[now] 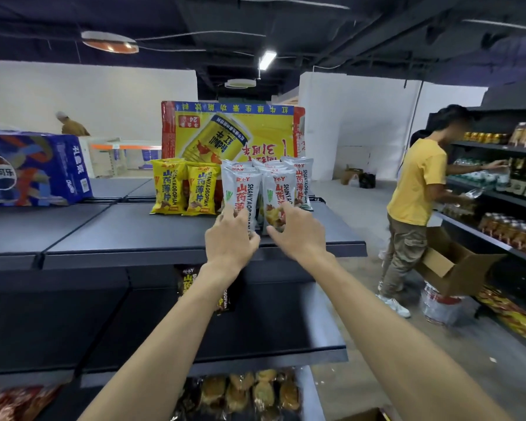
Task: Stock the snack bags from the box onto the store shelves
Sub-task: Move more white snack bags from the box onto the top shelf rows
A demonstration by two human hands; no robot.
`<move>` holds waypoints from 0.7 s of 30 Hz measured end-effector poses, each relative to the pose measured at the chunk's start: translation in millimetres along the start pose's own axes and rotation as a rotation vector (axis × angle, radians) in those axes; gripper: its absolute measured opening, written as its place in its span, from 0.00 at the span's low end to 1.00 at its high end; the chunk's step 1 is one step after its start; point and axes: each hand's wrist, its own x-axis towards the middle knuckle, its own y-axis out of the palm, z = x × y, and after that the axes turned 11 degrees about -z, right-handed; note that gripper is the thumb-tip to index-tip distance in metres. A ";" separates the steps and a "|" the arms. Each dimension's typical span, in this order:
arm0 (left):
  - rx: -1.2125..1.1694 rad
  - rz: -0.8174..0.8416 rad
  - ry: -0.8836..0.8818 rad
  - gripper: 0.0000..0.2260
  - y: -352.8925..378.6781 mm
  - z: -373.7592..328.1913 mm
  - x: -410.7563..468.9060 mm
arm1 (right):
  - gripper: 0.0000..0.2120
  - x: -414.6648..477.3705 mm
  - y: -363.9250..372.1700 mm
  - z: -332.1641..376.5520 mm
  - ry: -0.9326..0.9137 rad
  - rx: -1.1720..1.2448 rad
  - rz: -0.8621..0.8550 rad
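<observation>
From the head camera, both arms reach forward over the top shelf (119, 229) of a dark store rack. A cluster of white snack bags (302, 174) stands upright near the shelf's front right edge. The left hand (230, 238) grips the lower end of the left front bag (240, 189), fingers curled onto its face and thumb underneath. The right hand (298, 235) pinches the bottom of the right front bag (281, 189) the same way. The two bags touch each other.

Two yellow snack bags (182, 186) stand just left of the white ones. A red and yellow carton (228, 132) stands behind them all, and a blue drinks pack (34, 171) sits at the shelf's far left.

On the shelf below, a black bag (207, 287) shows between the forearms. At the right, a person in a yellow shirt (416, 183) reaches into another rack, with an open cardboard box (456, 262) tilted beside their legs.
</observation>
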 end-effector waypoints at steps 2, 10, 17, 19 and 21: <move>-0.003 0.003 0.029 0.14 -2.2 -3.2 -6.3 | 0.14 -4.8 -5.4 0.8 -0.021 0.022 -0.051; -0.013 0.091 0.116 0.10 -6.2 -14.2 -36.1 | 0.07 -35.5 -7.5 -17.0 0.074 0.107 -0.040; 0.049 0.717 0.385 0.09 61.5 -38.5 -118.5 | 0.06 -162.9 33.3 -108.0 0.204 0.121 0.135; 0.034 0.758 0.392 0.09 91.1 -60.6 -142.3 | 0.06 -191.4 42.4 -143.5 0.234 0.079 0.218; 0.036 0.790 0.397 0.10 121.7 -86.0 -165.7 | 0.07 -210.4 49.6 -179.0 0.255 0.038 0.273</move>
